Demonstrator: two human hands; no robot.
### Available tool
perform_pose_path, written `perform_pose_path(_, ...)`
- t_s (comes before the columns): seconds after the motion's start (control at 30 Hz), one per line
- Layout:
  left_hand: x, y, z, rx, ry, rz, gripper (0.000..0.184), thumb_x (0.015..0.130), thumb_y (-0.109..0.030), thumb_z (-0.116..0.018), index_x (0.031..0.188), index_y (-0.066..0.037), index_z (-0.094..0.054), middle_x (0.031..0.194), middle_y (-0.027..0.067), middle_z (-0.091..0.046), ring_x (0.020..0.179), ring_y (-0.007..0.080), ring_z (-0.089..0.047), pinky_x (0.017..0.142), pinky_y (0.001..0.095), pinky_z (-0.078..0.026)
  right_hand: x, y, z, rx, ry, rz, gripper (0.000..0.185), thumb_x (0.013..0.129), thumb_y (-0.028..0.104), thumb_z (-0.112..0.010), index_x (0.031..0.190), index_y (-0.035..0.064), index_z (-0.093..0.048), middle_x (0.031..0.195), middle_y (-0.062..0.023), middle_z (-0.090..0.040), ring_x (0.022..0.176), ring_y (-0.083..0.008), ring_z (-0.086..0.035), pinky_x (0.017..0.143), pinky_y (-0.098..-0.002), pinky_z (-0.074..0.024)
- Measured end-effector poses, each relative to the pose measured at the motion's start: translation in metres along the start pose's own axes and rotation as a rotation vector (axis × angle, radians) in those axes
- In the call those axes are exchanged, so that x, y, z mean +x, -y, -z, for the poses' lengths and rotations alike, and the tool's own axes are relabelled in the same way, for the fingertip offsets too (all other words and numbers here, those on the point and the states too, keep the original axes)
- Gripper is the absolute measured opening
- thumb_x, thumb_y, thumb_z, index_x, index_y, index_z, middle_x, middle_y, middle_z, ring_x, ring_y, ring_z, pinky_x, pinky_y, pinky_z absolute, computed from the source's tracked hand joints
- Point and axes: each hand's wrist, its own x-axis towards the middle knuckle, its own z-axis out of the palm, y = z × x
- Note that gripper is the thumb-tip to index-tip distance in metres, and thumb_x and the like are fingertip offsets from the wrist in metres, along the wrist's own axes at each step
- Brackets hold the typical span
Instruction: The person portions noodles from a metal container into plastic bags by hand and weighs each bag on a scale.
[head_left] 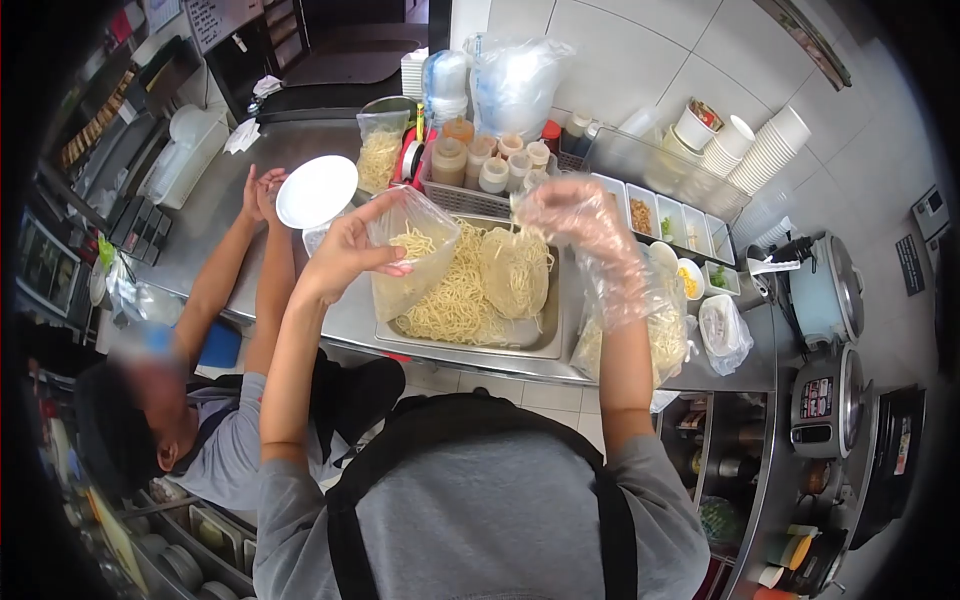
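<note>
My left hand [352, 250] grips a clear plastic bag [408, 277] with some noodles in its opening, held over the left part of a metal tray [545, 346]. Loose yellow noodles [452, 300] fill much of that tray, and a bagged portion of noodles [516, 272] lies at its right. Raised above the tray's right side is my right hand [580, 215], in a clear plastic glove, with its fingers curled together near a few noodle strands. What it pinches is too blurred to make out. A large bag of noodles [640, 345] sits below my right forearm.
A co-worker [225, 430] at the left reaches to a white plate [317, 192]. Behind the tray stand a basket of sauce bottles [450, 160] and a bag of noodles [379, 158]. Topping containers [670, 220], paper cups [770, 150] and a cooker [825, 400] are at the right.
</note>
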Motion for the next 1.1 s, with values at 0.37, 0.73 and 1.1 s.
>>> perform_pose_path(0.37,0.004,0.006,-0.003,-0.003,0.038,0.025,0.079,0.073,0.011,-0.063,0.140,0.005,-0.022,0.138,0.0174,-0.039,0.086,0.0211,-0.066,0.076,0.0281,-0.056,0.043,0.119,-0.027,-0.079,0.024,0.390,0.016,0.074,0.017,-0.074,0.081,0.0041,-0.068,0.073,-0.0021,-0.064,0.065,-0.0077,-0.056,0.060,-0.0211,-0.0437)
perform_pose_path(0.73,0.004,-0.028,0.002,-0.034,0.025,-0.037,0.079,0.071,0.011,-0.066,0.139,0.007,-0.025,0.135,0.0172,-0.041,0.088,0.0217,-0.066,0.075,0.0278,-0.056,0.034,0.072,-0.053,-0.249,0.149,0.337,0.036,0.082,0.022,-0.066,0.115,0.0074,-0.061,0.103,-0.0102,-0.066,0.092,-0.0171,-0.062,0.078,-0.0312,-0.0493)
perform_pose_path(1.1,0.020,-0.090,0.084,0.019,-0.090,-0.218,0.063,0.077,0.005,-0.060,0.136,-0.002,-0.038,0.138,0.0058,-0.043,0.080,0.0050,-0.063,0.073,0.0190,-0.055,0.002,0.062,-0.021,-0.016,-0.166,0.291,0.030,0.082,0.015,-0.066,0.109,0.0014,-0.063,0.090,-0.0060,-0.065,0.074,-0.0108,-0.057,0.068,-0.0252,-0.0469)
